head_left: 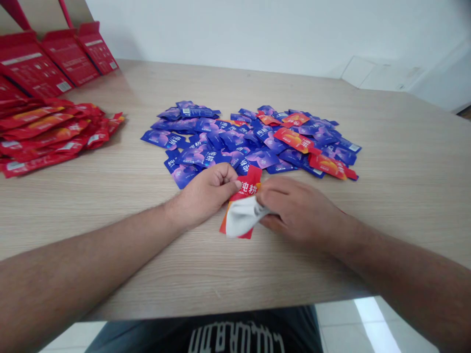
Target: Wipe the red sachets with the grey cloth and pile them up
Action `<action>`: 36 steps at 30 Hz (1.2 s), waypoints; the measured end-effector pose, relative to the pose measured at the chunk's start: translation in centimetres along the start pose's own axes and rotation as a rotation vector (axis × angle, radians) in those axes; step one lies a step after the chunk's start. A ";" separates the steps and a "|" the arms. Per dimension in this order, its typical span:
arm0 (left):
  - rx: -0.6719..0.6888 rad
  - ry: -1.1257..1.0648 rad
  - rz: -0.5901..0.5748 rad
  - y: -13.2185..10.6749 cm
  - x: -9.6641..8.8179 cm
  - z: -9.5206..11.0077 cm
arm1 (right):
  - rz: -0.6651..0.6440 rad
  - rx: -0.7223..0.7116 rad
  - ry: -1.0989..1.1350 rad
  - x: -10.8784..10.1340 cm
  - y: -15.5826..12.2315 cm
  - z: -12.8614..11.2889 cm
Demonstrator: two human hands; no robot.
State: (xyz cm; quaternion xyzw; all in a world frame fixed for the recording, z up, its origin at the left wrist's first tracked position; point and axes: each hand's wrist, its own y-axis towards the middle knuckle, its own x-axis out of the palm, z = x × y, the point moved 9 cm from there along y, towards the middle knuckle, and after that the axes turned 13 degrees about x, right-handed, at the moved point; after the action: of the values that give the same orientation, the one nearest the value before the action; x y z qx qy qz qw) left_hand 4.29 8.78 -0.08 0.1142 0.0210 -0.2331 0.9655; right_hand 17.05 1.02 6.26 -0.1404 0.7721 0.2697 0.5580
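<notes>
My left hand [208, 193] pinches the top of a red printed sachet [247, 184] between thumb and fingers. My right hand [299, 213] grips the sachet's lower part, where a white inner lining [243, 216] bulges out from the torn or opened packet. Both hands hold it just above the light wood table [121, 260]. Straight ahead of my hands lies a loose heap of blue-purple sachets [235, 147], with several red ones [294, 140] mixed in. My left knuckles nearly reach its front edge.
Red sachets lie in a pile [47, 132] at the table's left side. Behind it stand several red printed cartons [68, 56] along the back left. A white wall runs behind the table. My dark shirt [235, 336] shows below the table's near edge.
</notes>
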 end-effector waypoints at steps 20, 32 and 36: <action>-0.020 0.000 -0.009 -0.1 0.1 -0.1 | 0.076 0.150 -0.025 -0.6 0.6 2.3; -0.012 0.009 -0.027 0.0 0.1 -0.2 | 0.106 0.186 -0.023 -0.9 0.7 2.7; 0.003 0.028 -0.006 0.0 -0.2 0.1 | -0.069 0.007 0.038 0.7 0.0 -0.5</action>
State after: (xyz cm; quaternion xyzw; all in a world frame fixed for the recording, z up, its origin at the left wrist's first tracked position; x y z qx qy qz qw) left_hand 4.13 8.80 0.01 0.1190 0.0344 -0.2343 0.9642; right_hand 16.48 0.78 5.73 -0.1700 0.7783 0.2450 0.5526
